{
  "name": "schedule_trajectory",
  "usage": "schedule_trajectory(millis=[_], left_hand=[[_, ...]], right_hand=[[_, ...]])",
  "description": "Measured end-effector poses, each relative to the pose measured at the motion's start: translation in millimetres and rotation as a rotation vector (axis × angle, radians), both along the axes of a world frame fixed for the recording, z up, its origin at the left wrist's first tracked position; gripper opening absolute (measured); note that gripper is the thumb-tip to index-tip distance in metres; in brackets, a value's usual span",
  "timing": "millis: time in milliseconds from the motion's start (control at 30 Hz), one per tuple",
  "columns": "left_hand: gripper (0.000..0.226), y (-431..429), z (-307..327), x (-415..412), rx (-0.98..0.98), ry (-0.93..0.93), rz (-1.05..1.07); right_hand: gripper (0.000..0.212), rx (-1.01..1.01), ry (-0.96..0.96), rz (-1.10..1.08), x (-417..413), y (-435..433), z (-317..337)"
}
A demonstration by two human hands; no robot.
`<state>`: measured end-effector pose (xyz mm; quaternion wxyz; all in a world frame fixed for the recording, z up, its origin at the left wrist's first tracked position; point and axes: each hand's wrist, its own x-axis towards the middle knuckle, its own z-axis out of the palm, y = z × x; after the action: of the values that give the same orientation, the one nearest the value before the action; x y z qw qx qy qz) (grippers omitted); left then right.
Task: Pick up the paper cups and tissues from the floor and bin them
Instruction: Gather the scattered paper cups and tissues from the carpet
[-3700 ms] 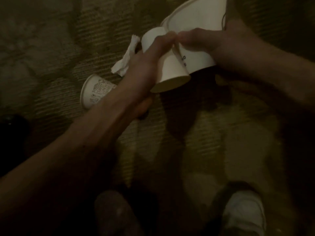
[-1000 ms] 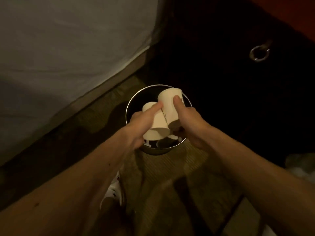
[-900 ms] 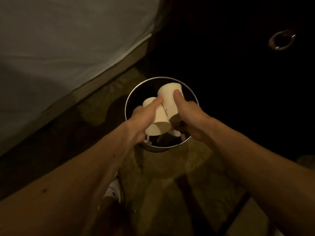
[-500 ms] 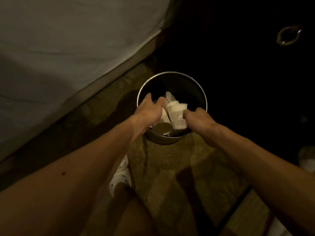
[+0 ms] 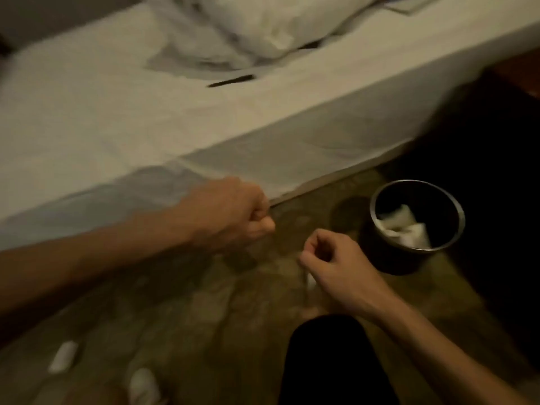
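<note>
**Head view: cups binned, both hands empty, litter still on the floor**

Left hand (image 5: pixel 230 217): closed in a fist with nothing in it, in front of the bed (image 5: pixel 117 112) edge.
Right hand (image 5: pixel 336 264): fingers curled in, nothing seen in the grip. A white sliver shows just under the thumb, too blurred to identify.
The hands are apart.

Paper cups (image 5: pixel 406 228) lie inside the bin (image 5: pixel 372 213), which stands on the carpet (image 5: pixel 204 302) just right of the right hand.
A pale scrap (image 5: pixel 62 356) and a pale blob (image 5: pixel 143 384) lie at lower left. Whether each is a cup, a tissue or a shoe, I cannot tell.

Risk (judgement): the light is dim and the frame is smeared, so small tissues could be missed against the patterned carpet. The bin sits close to the right arm and a careless turn could tip it and spill the cups.

Change from 0.5 s ago: both hands were over the bin mouth with cups at the fingertips. Now the cups are in and the hands are drawn back. The view has swung left, so the bed top and pillow (image 5: pixel 248 24) show.
</note>
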<state>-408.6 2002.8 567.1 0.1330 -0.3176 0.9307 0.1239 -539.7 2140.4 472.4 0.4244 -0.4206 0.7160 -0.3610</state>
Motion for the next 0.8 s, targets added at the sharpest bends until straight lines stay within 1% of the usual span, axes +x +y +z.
schedule_trajectory(millis=[67,167,300,400,500,567,600,733,800], left_hand=[[0.047,20.4,31.0,73.4,-0.07,-0.085,0.057],[0.043,52.4,52.6,184.6,-0.105,-0.149,0.208],[0.045,85.7,39.2,320.0,-0.157,-0.104,0.512],[0.042,104.7,7.0,408.0,-0.148,0.031,0.794],[0.042,120.5,-34.9,484.0,-0.085,0.149,1.051],[0.051,130.0,-66.0,528.5,-0.047,0.266,1.165],[0.051,134.2,-81.0,547.8,-0.035,0.32,1.21],[0.042,145.1,-131.9,606.8,0.118,0.547,1.396],[0.039,137.0,-159.9,630.3,0.15,0.629,1.474]], right_hand=[[0.021,-0.028,-0.02,0.143,55.4,-6.0,10.5],[0.024,-0.045,-0.031,0.324,137.7,-17.3,16.4],[0.021,-0.017,-0.005,0.552,246.2,-24.4,19.7],[0.015,0.009,0.058,0.692,318.3,-30.1,15.2],[0.013,0.05,0.13,0.795,384.2,-41.7,7.4],[0.009,0.065,0.192,0.848,428.8,-50.6,-0.6],[0.008,0.067,0.229,0.874,450.8,-55.7,-5.8],[0.011,0.073,0.392,1.039,539.6,-77.7,-28.7],[0.013,0.073,0.452,1.135,579.9,-97.2,-44.9]])
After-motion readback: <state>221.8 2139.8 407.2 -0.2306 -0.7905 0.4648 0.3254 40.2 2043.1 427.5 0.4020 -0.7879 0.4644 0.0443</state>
